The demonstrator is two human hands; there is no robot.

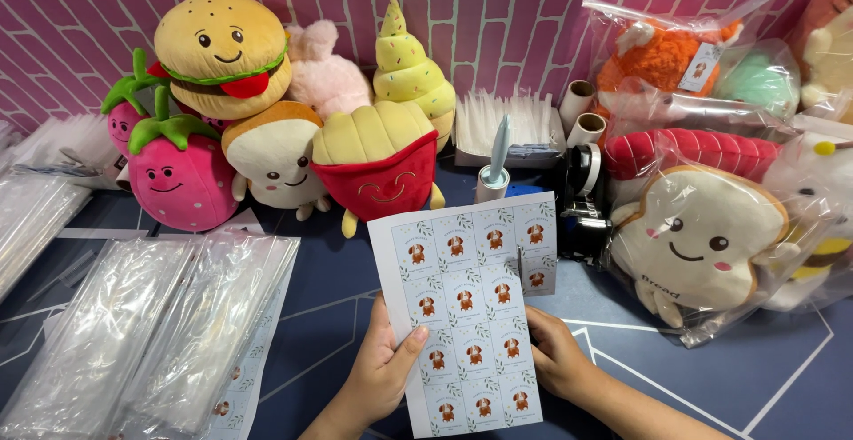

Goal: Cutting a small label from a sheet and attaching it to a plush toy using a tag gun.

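My left hand (384, 367) and my right hand (553, 351) hold up a white sticker sheet (469, 302) over the dark blue table (338, 289). The sheet carries rows of small square labels with a brown dog picture; its lower right corner near the top block is cut away. My left thumb lies across the sheet's lower left edge. My right hand grips the right edge lower down. Just behind the sheet stands a lint roller (494, 169).
Plush toys line the back: burger (222, 53), strawberry (178, 178), toast (271, 156), fries (378, 164), ice cream cone (407, 67). Bagged plushies, including a toast (697, 240), fill the right. Clear plastic bags (151, 333) lie left. A tape dispenser (582, 200) sits centre-right.
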